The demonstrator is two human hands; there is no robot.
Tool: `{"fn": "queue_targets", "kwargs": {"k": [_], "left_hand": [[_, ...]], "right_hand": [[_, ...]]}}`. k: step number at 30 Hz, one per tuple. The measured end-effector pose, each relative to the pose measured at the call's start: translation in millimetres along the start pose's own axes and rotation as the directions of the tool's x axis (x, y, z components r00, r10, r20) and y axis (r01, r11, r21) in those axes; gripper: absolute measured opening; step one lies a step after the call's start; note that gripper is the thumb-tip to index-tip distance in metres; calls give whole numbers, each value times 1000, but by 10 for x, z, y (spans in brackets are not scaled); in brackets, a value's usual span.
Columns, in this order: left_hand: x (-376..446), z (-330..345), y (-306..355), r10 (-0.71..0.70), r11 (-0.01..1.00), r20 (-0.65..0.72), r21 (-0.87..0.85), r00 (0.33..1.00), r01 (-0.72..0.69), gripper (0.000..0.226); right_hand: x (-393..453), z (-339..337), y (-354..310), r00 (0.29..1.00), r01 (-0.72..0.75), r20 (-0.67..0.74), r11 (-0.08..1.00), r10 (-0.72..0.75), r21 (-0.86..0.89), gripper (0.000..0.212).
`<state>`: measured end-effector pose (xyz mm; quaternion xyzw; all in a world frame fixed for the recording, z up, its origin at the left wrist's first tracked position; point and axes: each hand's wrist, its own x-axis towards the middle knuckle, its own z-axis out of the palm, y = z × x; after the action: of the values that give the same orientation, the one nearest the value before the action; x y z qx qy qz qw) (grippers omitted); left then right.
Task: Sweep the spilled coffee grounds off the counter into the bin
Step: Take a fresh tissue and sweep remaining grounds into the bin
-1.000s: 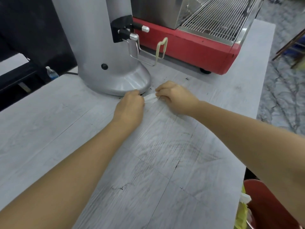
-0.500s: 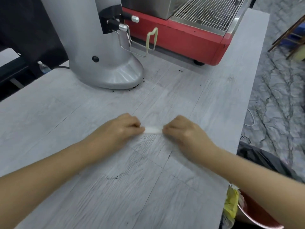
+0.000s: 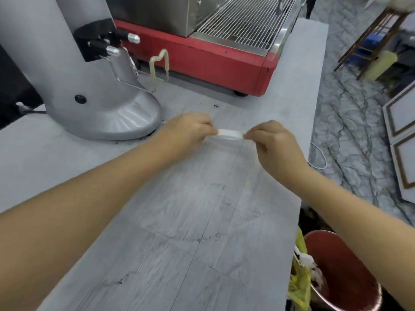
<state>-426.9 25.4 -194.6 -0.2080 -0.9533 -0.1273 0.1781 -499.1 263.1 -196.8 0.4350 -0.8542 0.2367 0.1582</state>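
We're pinching a white strip (image 3: 230, 134) taut between left hand (image 3: 187, 131) and right hand (image 3: 272, 143) on the grey counter (image 3: 202, 221), beside the grinder (image 3: 89, 86); the red bin (image 3: 341, 272) is waiting below.

Counter (image 3: 202, 232) under both hands: matt pale grey wood-grain finish, looks like laminate, scuffed with dark streaks and a few dark specks. Strip (image 3: 230, 134) pinched between the left hand (image 3: 188, 131) and right hand (image 3: 276, 144): white, thin, possibly paper or card; blur prevents certainty. Grinder (image 3: 67, 75) beyond the left hand: smooth satin grey metal with black plastic fittings. Machine (image 3: 213, 57) beyond both hands: glossy red painted base, brushed steel body, wire grille. Bin (image 3: 350, 277) below the right forearm: dull red, smooth, yellow plastic bag (image 3: 298, 288) at its rim.
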Motion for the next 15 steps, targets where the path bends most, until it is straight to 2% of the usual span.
{"fn": "queue_targets", "kwargs": {"k": [4, 9, 15], "left_hand": [[594, 293, -373, -24, 993, -74, 118, 997, 32, 36], [836, 533, -695, -114, 973, -131, 186, 985, 137, 28], [795, 625, -878, -136, 976, -62, 164, 989, 144, 31]], "right_hand": [[371, 175, 454, 996, -74, -62, 994, 69, -82, 32], [636, 462, 632, 992, -127, -36, 988, 124, -90, 34], [769, 615, 712, 973, -213, 68, 971, 221, -111, 35]]}}
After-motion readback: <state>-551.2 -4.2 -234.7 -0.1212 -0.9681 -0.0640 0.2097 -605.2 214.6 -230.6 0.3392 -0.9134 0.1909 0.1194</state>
